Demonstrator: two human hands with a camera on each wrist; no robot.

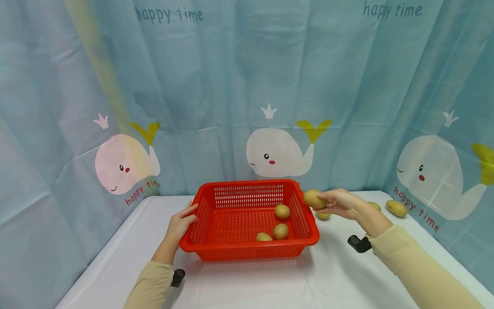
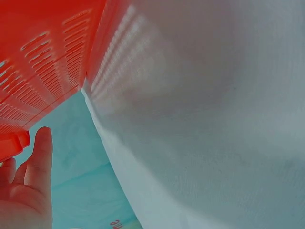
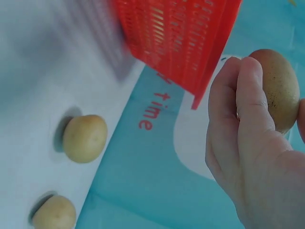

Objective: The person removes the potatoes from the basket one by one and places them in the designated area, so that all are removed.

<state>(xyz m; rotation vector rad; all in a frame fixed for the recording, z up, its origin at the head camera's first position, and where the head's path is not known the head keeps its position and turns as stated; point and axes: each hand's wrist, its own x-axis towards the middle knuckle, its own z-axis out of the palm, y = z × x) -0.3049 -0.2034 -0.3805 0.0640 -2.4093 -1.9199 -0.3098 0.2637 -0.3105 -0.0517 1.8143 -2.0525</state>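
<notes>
Head view, right arm [image 1: 420,266] angled inward, 1 potato [image 1: 314,199] pinched by the right hand [image 1: 341,204] near the red basket [image 1: 247,246], left hand [image 1: 179,225] laid straight-fingered against its left side, 3 potatoes [image 1: 282,211] contained inside.

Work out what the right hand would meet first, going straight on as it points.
The right hand, gripping a potato, would probably meet the basket's right rim first, though it may pass above; depth is unclear.
</notes>
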